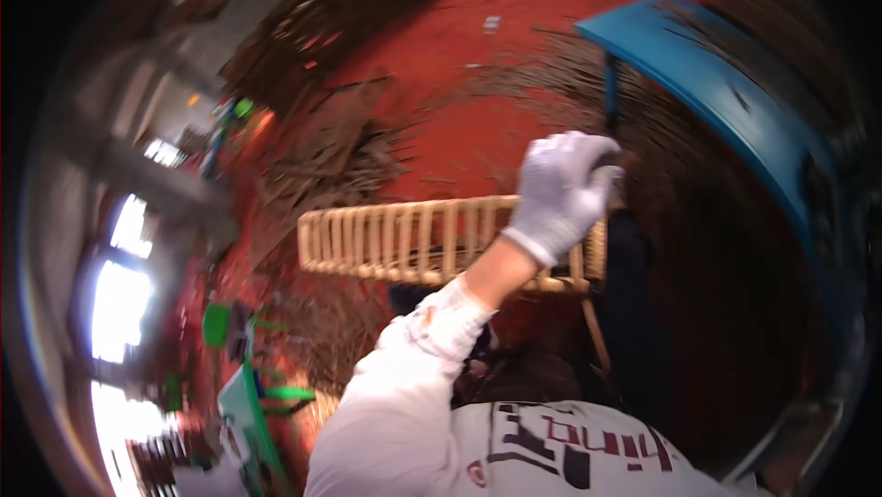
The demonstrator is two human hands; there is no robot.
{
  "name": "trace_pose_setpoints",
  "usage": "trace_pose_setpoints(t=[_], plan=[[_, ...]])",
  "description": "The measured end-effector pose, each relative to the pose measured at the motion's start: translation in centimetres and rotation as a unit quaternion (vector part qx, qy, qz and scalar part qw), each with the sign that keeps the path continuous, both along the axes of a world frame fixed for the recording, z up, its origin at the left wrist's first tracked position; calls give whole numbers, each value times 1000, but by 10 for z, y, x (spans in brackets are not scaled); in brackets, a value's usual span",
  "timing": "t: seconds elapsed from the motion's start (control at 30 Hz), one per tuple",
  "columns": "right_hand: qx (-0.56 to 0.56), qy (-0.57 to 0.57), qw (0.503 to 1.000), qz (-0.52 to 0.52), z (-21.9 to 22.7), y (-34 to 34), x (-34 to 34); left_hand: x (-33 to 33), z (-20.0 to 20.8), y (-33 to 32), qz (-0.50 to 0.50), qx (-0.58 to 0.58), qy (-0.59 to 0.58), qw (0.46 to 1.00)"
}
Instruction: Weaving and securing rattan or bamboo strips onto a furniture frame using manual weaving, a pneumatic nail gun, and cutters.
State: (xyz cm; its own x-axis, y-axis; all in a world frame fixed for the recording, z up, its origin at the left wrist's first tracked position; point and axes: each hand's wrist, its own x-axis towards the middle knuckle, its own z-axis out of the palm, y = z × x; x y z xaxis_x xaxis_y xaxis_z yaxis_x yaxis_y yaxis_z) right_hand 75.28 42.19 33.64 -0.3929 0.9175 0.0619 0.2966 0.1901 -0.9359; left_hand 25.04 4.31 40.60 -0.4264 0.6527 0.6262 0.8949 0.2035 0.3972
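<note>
A long, narrow frame wound with pale cane-like strips (395, 238) lies crosswise in front of me, over my lap. My left hand (562, 186), in a white knitted glove, is raised above its right end and hides part of it. The thumb and fingers are curled together in a pinch. What they hold, if anything, is too blurred to make out. From the frame's right end a thin pale strip (596, 336) hangs down toward me. My right hand does not show.
A blue table (726, 84) stands at the right. Brown strips (344, 152) lie heaped on the red floor (459, 152) beyond the frame, with more scattered by the table. Darker stacked bundles (340, 19) are at the back. A green stool-like piece (253, 423) stands at lower left.
</note>
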Motion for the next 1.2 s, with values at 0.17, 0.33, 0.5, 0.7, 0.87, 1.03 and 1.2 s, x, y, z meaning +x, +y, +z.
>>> trace_pose_setpoints(t=[0.17,0.33,0.5,0.7,0.87,1.03,1.2], plan=[[-76,20,985,156,-18,-168,-113,79,6,-25,-168,-37,-248,953],[-341,318,814,347,16,-286,-216,98,-21,-49,-225,-88,-295,924],[-169,178,901,358,9,-317,-256,88,-45,-75,-117,-60,-321,938],[-370,271,782,423,9,-334,-286,88,-53,-79,-109,-1,-267,958],[-391,269,802,362,12,-333,-297,74,-55,-74,-130,-15,-168,977],[-447,384,755,288,-12,-324,-299,72,-60,-55,-124,22,-257,958],[-380,413,796,228,-1,-317,-314,61,-58,-39,-139,39,-163,976]])
